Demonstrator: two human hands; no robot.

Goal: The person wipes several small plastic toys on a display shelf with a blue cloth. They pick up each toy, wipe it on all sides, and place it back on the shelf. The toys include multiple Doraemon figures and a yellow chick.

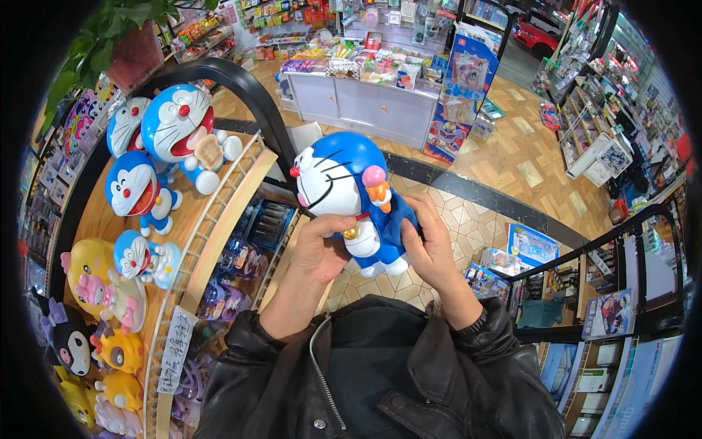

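Note:
A Doraemon figurine (343, 156) is held up in front of my chest, its face turned toward the left. It has a blue head, a white face, a red nose and a gold bell (351, 234) on a red collar. A pink-topped ice cream cone (377, 187) is in its raised paw. My left hand (323, 249) grips the figurine at the collar and lower front, thumb below the chin. Against the figurine's side, my right hand (432, 241) holds a dark blue cloth (392, 224), fingers partly hidden behind it.
At my left, a wooden shelf (222, 203) with a low rail bears several Doraemon figurines (178, 118) and other character figures (68, 340). A handwritten paper sign (176, 351) hangs on its edge. Ahead stands a white display counter (359, 104); at right, a black-framed rack (592, 335).

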